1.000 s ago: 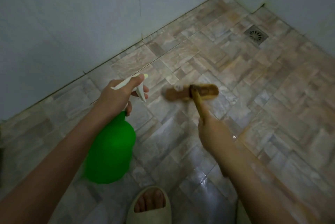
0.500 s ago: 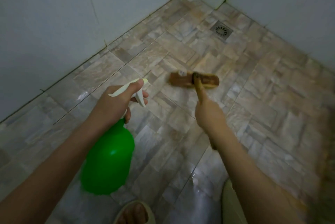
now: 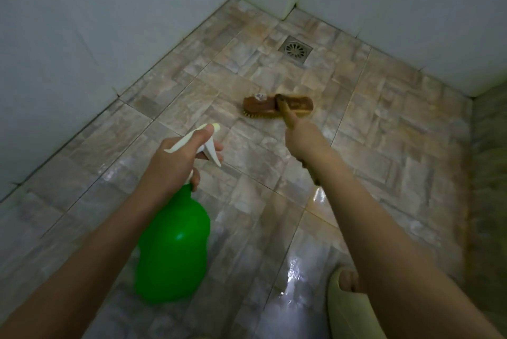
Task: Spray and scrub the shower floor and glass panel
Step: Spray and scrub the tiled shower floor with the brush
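Observation:
My left hand (image 3: pixel 172 157) grips the white trigger head of a green spray bottle (image 3: pixel 172 245), which hangs over the wet stone-pattern shower floor (image 3: pixel 384 146). My right hand (image 3: pixel 304 141) holds the wooden handle of a brown scrub brush (image 3: pixel 277 106). The brush head rests bristles-down on the floor tiles, ahead of both hands and short of the drain. No glass panel is in view.
A square metal drain (image 3: pixel 295 50) sits in the floor near the far corner. White tiled walls (image 3: pixel 82 36) enclose the floor on the left and at the back. My foot in a pale slipper (image 3: pixel 348 297) stands at the bottom right. A wet glare lies near it.
The view has swung so the far corner and drain sit nearer the middle. The brush head has slid a little further out over the tiles. Both grips are unchanged.

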Action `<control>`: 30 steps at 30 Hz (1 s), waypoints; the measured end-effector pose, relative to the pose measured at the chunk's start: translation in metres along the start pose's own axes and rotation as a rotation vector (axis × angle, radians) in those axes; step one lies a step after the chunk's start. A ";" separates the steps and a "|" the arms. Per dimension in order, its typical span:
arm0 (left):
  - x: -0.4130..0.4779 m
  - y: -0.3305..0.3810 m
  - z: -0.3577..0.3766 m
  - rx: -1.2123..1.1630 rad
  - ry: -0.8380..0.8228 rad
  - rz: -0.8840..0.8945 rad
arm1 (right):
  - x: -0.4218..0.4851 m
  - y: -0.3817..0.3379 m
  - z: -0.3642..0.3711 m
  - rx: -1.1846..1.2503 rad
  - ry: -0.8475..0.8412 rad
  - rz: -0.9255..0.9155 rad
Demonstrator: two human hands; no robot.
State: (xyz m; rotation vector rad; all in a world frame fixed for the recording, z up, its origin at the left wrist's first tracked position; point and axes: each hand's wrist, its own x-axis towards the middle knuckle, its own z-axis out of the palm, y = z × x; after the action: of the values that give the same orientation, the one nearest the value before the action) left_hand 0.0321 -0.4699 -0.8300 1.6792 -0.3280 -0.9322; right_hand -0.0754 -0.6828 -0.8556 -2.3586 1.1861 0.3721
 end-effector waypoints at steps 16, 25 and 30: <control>0.035 0.022 0.014 0.005 0.054 0.072 | 0.005 0.021 -0.010 0.024 0.021 0.057; 0.079 0.060 0.042 0.009 0.094 0.143 | 0.103 0.027 -0.054 0.138 0.064 0.041; 0.095 0.072 0.056 0.057 0.069 0.148 | 0.047 0.033 -0.014 0.185 0.084 0.143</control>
State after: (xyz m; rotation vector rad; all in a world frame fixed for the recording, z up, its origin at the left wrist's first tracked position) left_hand 0.0705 -0.5933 -0.8063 1.7106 -0.4298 -0.7598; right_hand -0.0742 -0.7390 -0.8742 -2.1563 1.3708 0.2012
